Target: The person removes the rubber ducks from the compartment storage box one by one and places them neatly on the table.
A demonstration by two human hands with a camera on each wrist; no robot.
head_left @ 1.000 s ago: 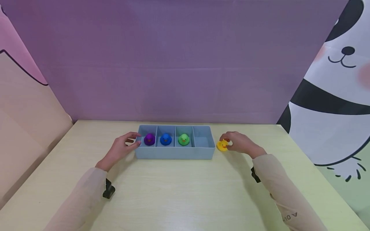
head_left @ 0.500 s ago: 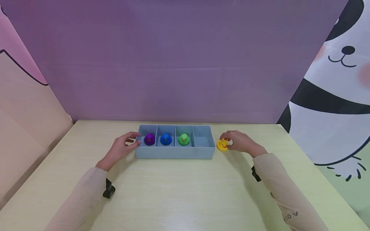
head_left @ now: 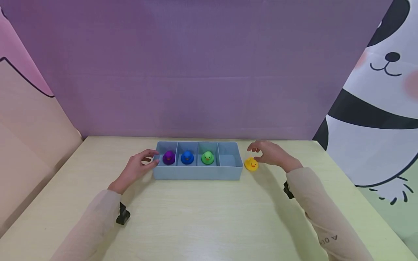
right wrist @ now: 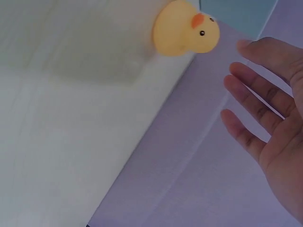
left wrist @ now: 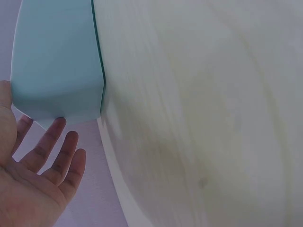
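The pale worktop (head_left: 202, 210) carries a long blue tray (head_left: 196, 173) with four compartments in a row. The left hand (head_left: 135, 168) rests against the tray's left end, its fingers (left wrist: 57, 146) straight and relaxed along the end wall, holding nothing. Counting away from those fingers, the first compartment has a purple duck (head_left: 168, 157), the next a blue duck (head_left: 187, 157), the third a green duck (head_left: 207, 157) — the fourth, farthest from them, has nothing in it.

The right hand (head_left: 271, 154) hovers with its fingers (right wrist: 258, 97) spread and loose, gripping nothing. The yellow duck (head_left: 251, 164) sits upright on the worktop just below and in front of those fingertips, apart from them, close beside the tray's right end wall. Judged from this, three ducks are placed and one — the yellow — is still outside the tray.
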